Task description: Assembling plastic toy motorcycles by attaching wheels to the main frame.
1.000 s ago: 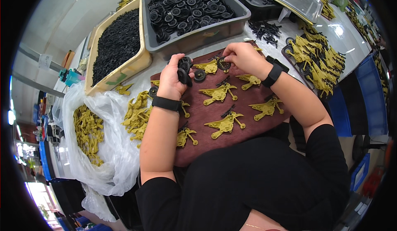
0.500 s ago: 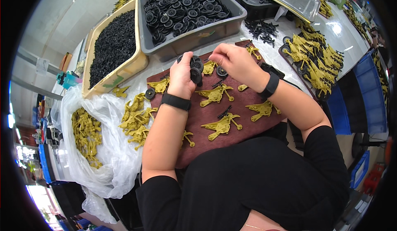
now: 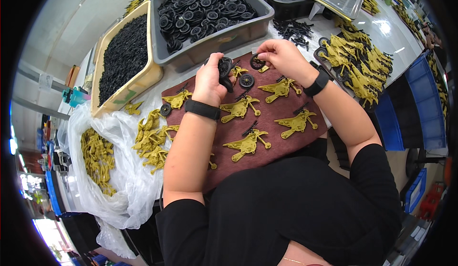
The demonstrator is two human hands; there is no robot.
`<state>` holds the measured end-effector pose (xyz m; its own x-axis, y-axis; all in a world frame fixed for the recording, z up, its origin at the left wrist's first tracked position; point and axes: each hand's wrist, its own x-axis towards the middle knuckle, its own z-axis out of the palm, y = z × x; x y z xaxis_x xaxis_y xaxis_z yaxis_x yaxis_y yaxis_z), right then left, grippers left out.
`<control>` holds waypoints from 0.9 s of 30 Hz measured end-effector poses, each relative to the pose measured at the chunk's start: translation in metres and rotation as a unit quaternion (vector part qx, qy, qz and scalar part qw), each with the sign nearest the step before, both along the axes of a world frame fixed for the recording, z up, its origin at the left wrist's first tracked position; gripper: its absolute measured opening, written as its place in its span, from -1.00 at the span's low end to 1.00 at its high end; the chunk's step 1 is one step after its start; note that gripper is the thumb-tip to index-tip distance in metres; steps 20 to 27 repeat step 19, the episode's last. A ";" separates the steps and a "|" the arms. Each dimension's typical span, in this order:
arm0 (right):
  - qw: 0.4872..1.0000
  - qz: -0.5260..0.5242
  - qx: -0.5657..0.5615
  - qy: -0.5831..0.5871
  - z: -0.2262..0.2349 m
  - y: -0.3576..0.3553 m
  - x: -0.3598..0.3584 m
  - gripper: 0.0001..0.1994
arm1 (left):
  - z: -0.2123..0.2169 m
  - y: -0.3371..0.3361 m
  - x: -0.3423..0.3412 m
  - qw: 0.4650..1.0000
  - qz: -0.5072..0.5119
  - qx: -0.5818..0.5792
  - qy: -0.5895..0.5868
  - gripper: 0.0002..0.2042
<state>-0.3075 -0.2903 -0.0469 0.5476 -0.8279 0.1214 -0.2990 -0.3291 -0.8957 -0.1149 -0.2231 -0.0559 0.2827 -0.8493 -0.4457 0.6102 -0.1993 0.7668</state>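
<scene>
Several black toy wheels (image 3: 224, 67) are stacked in my left hand (image 3: 208, 82), fingers wrapped around them. My right hand (image 3: 285, 62) pinches one spoked black wheel (image 3: 257, 62) by its edge, over the far part of the brown-red mat (image 3: 260, 160). Another wheel (image 3: 246, 80) lies flat on the mat between my hands. Yellow motorbike-shaped plastic parts (image 3: 248, 144) are spread in rows over the mat, several with a small black piece beside them. A yellow part (image 3: 280, 89) lies just below my right hand. My left forearm covers some of the mat.
Beyond the mat stands a grey bin (image 3: 214, 39) of wheels; left of it is a cream bin (image 3: 155, 70) of small black pieces. An open plastic bag (image 3: 136, 189) with yellow parts lies at the left. At the right are piled yellow parts (image 3: 358, 66) with wheels.
My right hand, earlier close to my left with no wheel visible in it, now holds a wheel farther right. My left hand still holds its wheels. The whole view has shifted slightly.
</scene>
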 end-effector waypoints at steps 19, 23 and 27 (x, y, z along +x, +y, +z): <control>0.976 -0.008 -0.213 -0.035 -0.003 0.021 0.011 -0.85 | 0.004 0.001 -0.027 0.998 -0.011 0.006 -0.060 -0.82; 0.976 -0.008 -0.213 -0.035 -0.003 0.021 0.011 -0.85 | 0.004 0.001 -0.027 0.998 -0.011 0.006 -0.060 -0.82; 0.976 -0.008 -0.213 -0.035 -0.003 0.021 0.011 -0.85 | 0.004 0.001 -0.027 0.998 -0.011 0.006 -0.060 -0.82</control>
